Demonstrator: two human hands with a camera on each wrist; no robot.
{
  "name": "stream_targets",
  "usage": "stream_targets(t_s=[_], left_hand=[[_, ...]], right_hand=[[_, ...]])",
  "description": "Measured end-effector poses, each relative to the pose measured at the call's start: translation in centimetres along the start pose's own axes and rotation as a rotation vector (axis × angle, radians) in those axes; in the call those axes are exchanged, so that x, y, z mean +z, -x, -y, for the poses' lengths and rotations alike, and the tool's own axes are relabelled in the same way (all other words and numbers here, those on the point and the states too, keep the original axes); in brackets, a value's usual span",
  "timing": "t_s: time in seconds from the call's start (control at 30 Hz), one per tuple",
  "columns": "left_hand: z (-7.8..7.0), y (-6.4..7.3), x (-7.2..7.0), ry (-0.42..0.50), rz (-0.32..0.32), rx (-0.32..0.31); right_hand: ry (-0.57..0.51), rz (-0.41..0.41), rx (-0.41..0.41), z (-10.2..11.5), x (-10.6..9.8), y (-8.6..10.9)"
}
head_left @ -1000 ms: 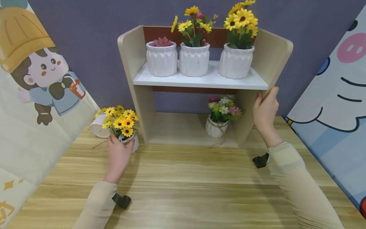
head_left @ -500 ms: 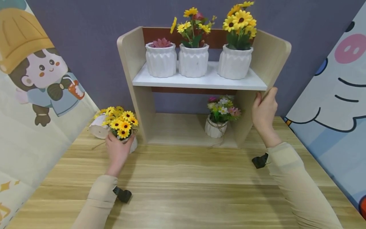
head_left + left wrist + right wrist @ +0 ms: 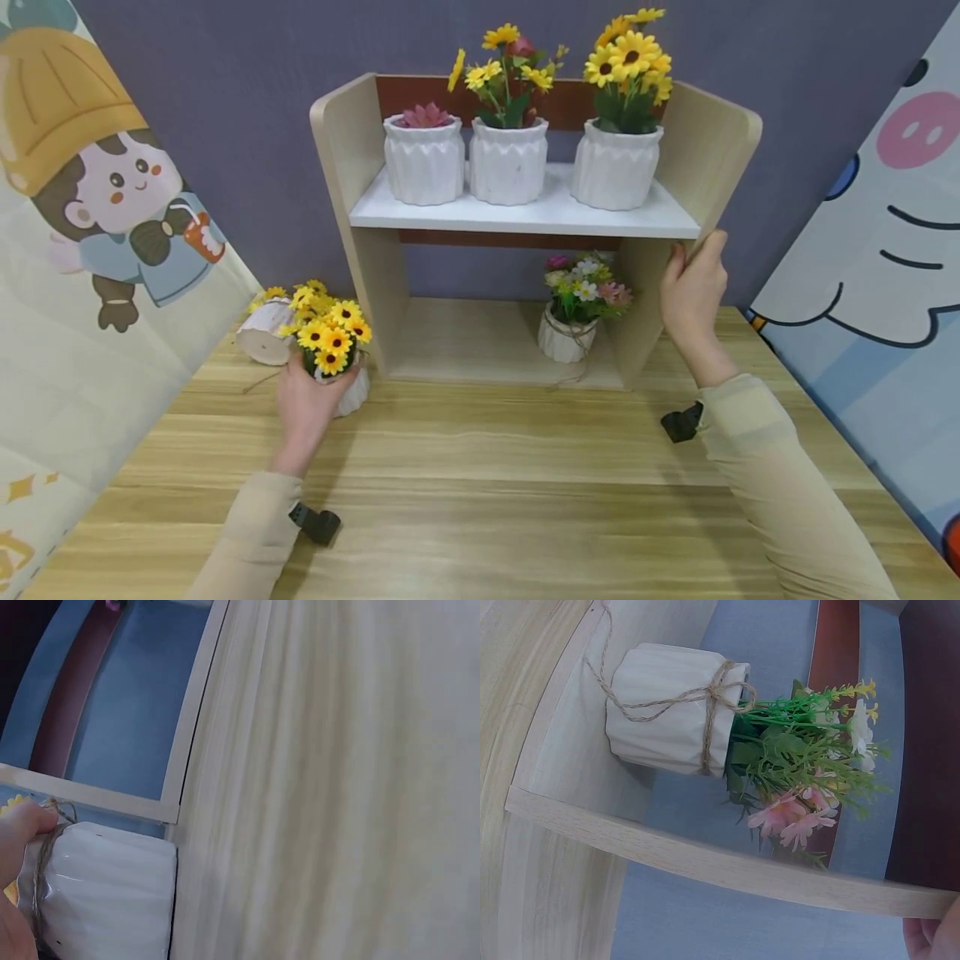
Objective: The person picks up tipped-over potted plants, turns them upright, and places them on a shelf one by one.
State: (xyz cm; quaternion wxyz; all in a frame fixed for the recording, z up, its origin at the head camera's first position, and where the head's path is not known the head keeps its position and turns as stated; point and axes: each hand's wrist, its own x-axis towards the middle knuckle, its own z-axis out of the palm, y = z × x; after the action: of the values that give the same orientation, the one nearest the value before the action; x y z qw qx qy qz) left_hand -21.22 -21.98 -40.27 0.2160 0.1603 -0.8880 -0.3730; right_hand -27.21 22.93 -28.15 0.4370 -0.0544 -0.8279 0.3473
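My left hand (image 3: 306,408) grips the rim of a white flowerpot with yellow daisy-like flowers (image 3: 330,333), just left of the small shelf. Twine circles this pot's neck; in the left wrist view the white pot (image 3: 112,889) stands against the wood-grain surface, close to the shelf's frame. Higher up on the right, my right hand (image 3: 693,300) holds the edge of the wooden shelf's side panel (image 3: 712,150), thumb on the inner side. Only a bit of that hand (image 3: 937,930) shows in the right wrist view, at the panel's edge.
A second twine-tied white pot (image 3: 264,337) lies on its side behind the left hand. On the white upper board (image 3: 525,218) stand a succulent pot (image 3: 425,162) and two yellow-flower pots. A pot of mixed flowers (image 3: 567,335) occupies the lower compartment's right.
My left hand has shifted the yellow-flower pot slightly right and towards me, showing more of the lying pot behind. The right hand keeps its hold on the shelf.
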Motion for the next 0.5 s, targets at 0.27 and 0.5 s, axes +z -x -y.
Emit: stream_targets(t_s=[0.27,0.5], left_hand=[[-0.9,1.2,-0.7,0.005,0.064,-0.008],[-1.9,2.1,-1.9,0.014,0.143,-0.009]], right_hand=[[-0.004,0.002,0.000,0.1,0.0,0.0],[-0.006,0.004,0.004,0.0,0.0,-0.1]])
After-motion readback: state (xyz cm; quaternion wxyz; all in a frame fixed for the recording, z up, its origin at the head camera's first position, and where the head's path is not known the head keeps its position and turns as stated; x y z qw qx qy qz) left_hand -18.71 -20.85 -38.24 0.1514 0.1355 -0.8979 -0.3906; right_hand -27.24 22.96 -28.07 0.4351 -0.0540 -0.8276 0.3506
